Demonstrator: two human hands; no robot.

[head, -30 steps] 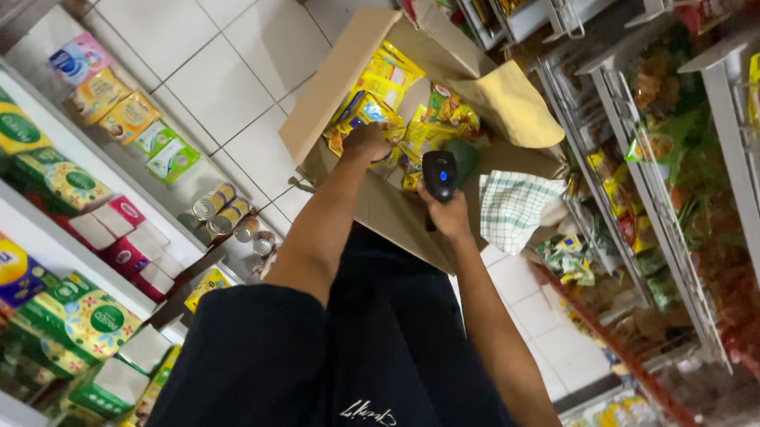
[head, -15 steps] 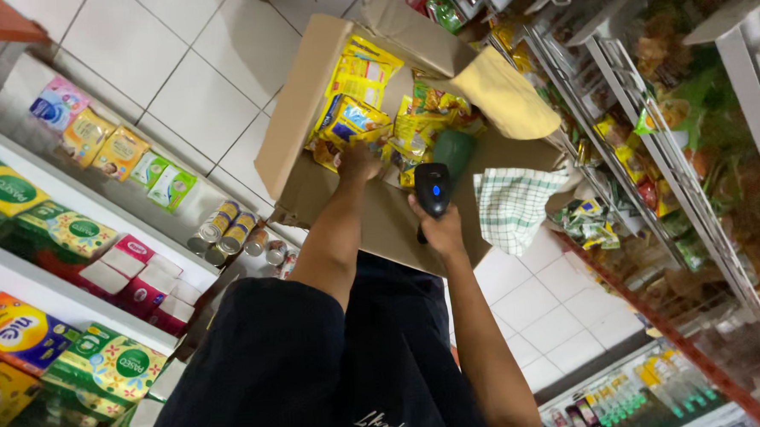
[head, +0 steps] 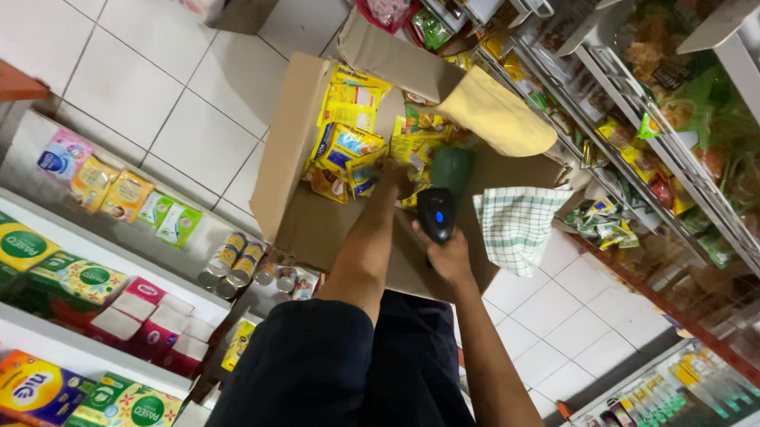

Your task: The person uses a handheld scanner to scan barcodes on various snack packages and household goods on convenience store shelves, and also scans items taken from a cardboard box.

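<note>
The person is standing in a shop aisle, looking down at an open cardboard box point(head: 296, 149) sitting on the white tile floor point(head: 135, 87). The box is lying w/ flaps spread; yellow snack packets point(head: 346, 112) are filling its far half, and a tan paper bag point(head: 499, 114) is resting over its right flap.

Left hand point(head: 393, 177) is reaching down into the box, fingers among the yellow packets, approx. at the middle of the pile. Whether the grip is closing on a packet or just touching, can't tell – fingers are partly hidden by the packets.

Right hand point(head: 448, 255) is hanging above the box's near edge, fingers wrapped tight around the handle of a black barcode scanner point(head: 436, 213). The scanner's head is pointing toward the packets, a blue light showing on its top, and a green glow is lying just beyond it.

A green-and-white checked cloth point(head: 517, 225) is lying just right of the scanner, at the box's right edge. On the left, a shelf point(head: 35, 331) is carrying tissue packs and coloured cartons; small tins point(head: 237, 258) are sitting on its lowest level near the box. On the right, wire racks point(head: 648, 82) are holding bagged snacks.
</note>
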